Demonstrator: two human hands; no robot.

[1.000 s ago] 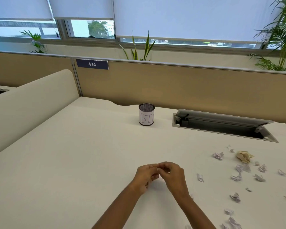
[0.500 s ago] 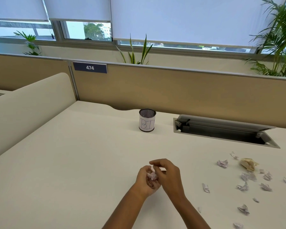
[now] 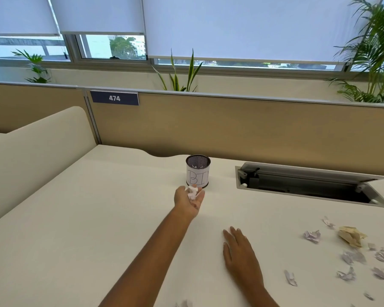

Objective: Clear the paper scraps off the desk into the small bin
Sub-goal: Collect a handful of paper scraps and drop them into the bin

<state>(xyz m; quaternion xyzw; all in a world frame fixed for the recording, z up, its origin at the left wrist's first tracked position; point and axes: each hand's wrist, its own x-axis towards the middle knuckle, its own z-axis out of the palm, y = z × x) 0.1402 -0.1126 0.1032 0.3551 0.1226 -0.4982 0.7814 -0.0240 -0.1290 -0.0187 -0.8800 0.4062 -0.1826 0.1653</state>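
A small clutch of crumpled white paper scraps [image 3: 192, 192] is cupped in the upturned left hand [image 3: 188, 200], fingers loosely curled round it, just short of the small bin [image 3: 198, 171] at the hand's 12 o'clock; the palm is presumably kept upward so that the light, springy pieces are not shed before the rim is reached. The bin is a black mesh cylinder wrapped in a hand-lettered paper label, and a few white bits are already seen inside. The right hand [image 3: 239, 251] is laid flat and empty on the smooth cream desk [image 3: 80, 218], fingers extended. At its 3 o'clock more loose scraps [image 3: 312, 236] are scattered, thin and creased, beside one larger tan wad [image 3: 351, 235], so the clearing is judged well short of done.
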